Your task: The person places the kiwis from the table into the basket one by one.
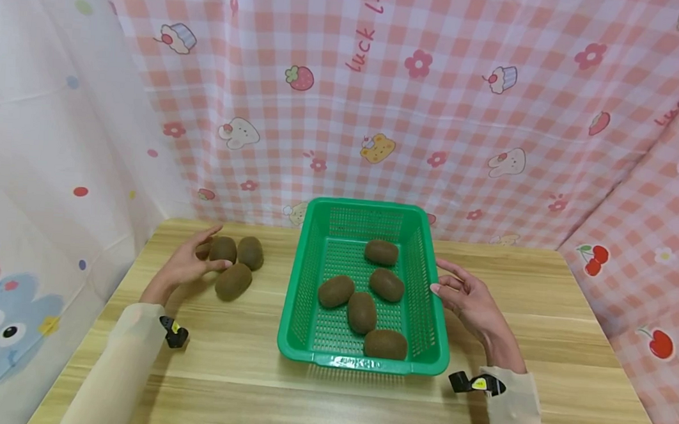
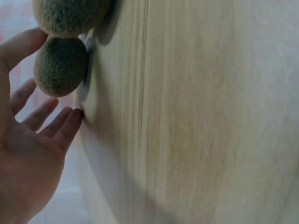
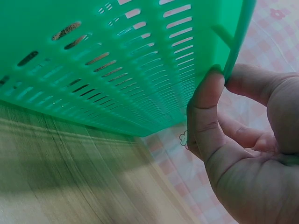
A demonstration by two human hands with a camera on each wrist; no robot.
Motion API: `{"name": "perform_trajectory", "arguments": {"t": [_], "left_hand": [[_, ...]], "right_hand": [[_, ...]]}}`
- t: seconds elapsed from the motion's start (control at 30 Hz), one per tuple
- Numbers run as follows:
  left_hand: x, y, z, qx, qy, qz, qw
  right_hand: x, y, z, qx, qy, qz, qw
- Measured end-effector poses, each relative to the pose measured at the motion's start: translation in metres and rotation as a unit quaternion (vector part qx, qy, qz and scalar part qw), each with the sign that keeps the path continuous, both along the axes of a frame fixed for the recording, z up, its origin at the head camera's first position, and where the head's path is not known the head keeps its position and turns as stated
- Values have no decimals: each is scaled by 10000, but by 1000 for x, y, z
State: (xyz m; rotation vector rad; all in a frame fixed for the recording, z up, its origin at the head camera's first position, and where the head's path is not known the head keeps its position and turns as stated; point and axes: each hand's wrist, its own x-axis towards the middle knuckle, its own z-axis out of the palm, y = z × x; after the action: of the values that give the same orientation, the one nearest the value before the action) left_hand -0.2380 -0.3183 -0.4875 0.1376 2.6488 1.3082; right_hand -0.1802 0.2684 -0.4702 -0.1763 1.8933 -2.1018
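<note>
On the left of the table, my left hand (image 1: 189,262) reaches around a group of brown fuzzy kiwis. One kiwi (image 1: 223,249) sits between its thumb and its spread fingers. Another kiwi (image 1: 250,253) lies just right of it, and a nearer kiwi (image 1: 234,281) is by the thumb tip. In the left wrist view the thumb meets the upper kiwi (image 2: 70,16), while the other fingers stand apart from the lower kiwi (image 2: 60,66). My right hand (image 1: 473,302) pinches the right rim of a green plastic basket (image 1: 440,332) between thumb and fingers. Several kiwis (image 1: 362,313) lie inside.
The wooden table (image 1: 221,372) ends at a pink checked cloth (image 1: 344,122) hanging behind it. A white patterned cloth (image 1: 44,126) hangs at the left, and another checked cloth (image 1: 653,267) at the right. The basket stands mid-table.
</note>
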Motion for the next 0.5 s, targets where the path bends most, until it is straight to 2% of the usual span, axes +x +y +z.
{"name": "perform_trajectory", "arguments": {"t": [0.33, 0.5], "left_hand": [[-1, 2, -4, 295, -30, -85, 9995], [-1, 2, -4, 351, -122, 38, 9993]], "right_hand": [[0, -1, 1, 196, -33, -91, 9998], [0, -1, 2, 188, -74, -88, 9998]]}}
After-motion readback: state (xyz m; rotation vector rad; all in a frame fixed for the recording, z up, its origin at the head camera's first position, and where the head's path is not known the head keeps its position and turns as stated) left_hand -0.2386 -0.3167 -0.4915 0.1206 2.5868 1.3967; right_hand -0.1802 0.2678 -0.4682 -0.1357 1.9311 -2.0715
